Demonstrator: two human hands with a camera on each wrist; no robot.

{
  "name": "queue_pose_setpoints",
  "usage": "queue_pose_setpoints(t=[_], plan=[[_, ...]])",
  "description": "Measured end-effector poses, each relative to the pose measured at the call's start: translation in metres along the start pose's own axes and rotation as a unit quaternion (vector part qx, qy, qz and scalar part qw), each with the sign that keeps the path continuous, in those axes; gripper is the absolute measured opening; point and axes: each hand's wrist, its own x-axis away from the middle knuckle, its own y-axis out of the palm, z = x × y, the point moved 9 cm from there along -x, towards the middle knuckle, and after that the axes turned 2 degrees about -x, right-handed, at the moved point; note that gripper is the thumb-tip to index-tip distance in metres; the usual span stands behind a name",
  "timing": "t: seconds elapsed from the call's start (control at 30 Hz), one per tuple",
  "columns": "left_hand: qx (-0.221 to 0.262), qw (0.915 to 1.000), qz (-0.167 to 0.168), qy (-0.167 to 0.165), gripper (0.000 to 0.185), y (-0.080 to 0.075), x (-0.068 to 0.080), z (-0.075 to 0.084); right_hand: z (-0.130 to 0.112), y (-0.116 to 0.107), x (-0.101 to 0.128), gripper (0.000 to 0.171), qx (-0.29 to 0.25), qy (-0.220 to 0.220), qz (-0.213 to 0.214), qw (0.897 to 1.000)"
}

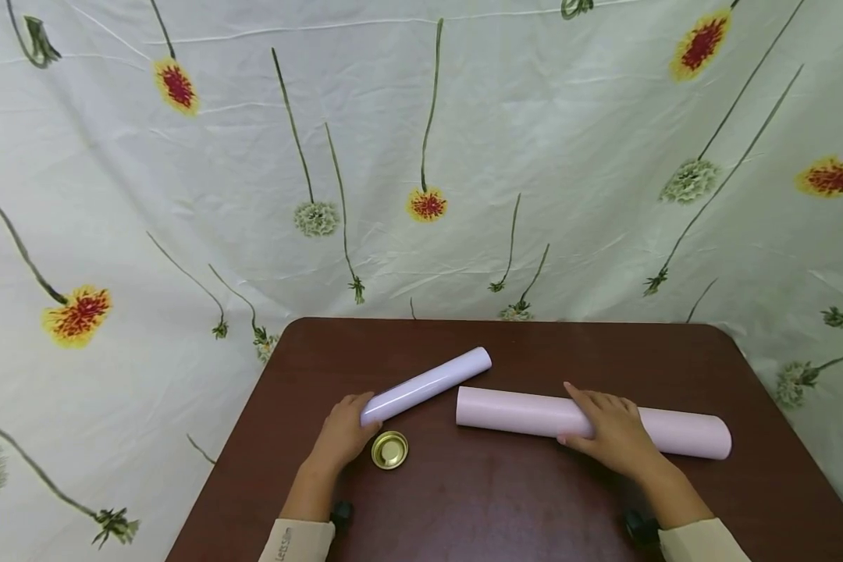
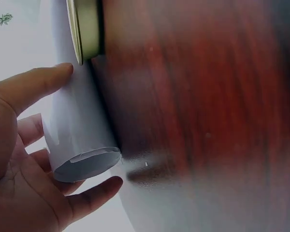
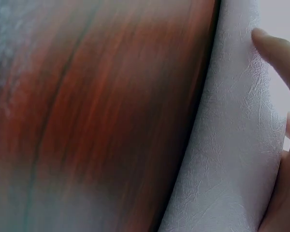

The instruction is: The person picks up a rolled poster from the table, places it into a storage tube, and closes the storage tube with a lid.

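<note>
While the left hand (image 1: 341,437) curls loosely round the near end of the white roll (image 1: 428,385) — aimed at two o'clock, gold disc (image 1: 389,450) beside the hand at four — we see the right hand (image 1: 614,431), fingers spread, gripping the pink roll (image 1: 513,411), three o'clock from the white.

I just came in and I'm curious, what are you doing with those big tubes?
A person has one hand on each of two rolls over a brown table. The left hand holds the near end of the thinner white roll, and the right hand is round the thicker pale pink roll. The rolls are apart, and a small round gold-coloured piece sits beside the left hand.
</note>
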Motion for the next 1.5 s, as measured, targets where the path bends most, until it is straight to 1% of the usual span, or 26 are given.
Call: queue_pose_setpoints(t=[0.13, 0.27, 0.4, 0.67, 0.8, 0.97, 1.1, 1.3, 1.5], plan=[[0.008, 0.9996, 0.016, 0.022, 0.050, -0.001, -0.001, 0.002, -0.002, -0.001, 0.000, 0.085, 0.018, -0.010, 0.005, 1.000], [0.022, 0.9990, 0.027, 0.030, 0.048, -0.003, -0.002, 0.001, -0.003, 0.000, 0.000, 0.085, 0.026, -0.014, 0.001, 1.000], [0.031, 0.9991, 0.023, 0.020, 0.046, -0.002, -0.002, -0.002, -0.003, 0.000, -0.001, 0.083, 0.025, -0.017, -0.001, 1.000], [0.039, 0.9992, 0.000, 0.002, 0.040, 0.001, -0.002, -0.007, -0.009, 0.001, -0.004, 0.070, 0.008, -0.036, 0.006, 0.999], [0.042, 0.9991, -0.006, -0.004, 0.039, 0.001, -0.002, -0.008, -0.012, 0.001, -0.005, 0.070, 0.008, -0.037, 0.002, 0.999], [0.043, 0.9991, -0.004, -0.004, 0.039, -0.001, -0.002, -0.008, -0.011, 0.002, -0.005, 0.071, 0.011, -0.033, 0.003, 0.999], [0.040, 0.9992, -0.002, -0.007, 0.040, -0.002, -0.002, -0.009, -0.011, 0.000, -0.004, 0.071, 0.016, -0.041, 0.020, 0.999], [0.044, 0.9989, 0.000, -0.016, 0.042, -0.007, -0.002, -0.010, -0.010, -0.008, 0.000, 0.076, 0.016, -0.052, 0.047, 0.997], [0.044, 0.9990, 0.009, -0.009, 0.042, -0.010, -0.002, -0.009, -0.004, -0.016, 0.003, 0.078, 0.017, -0.052, 0.068, 0.996]])
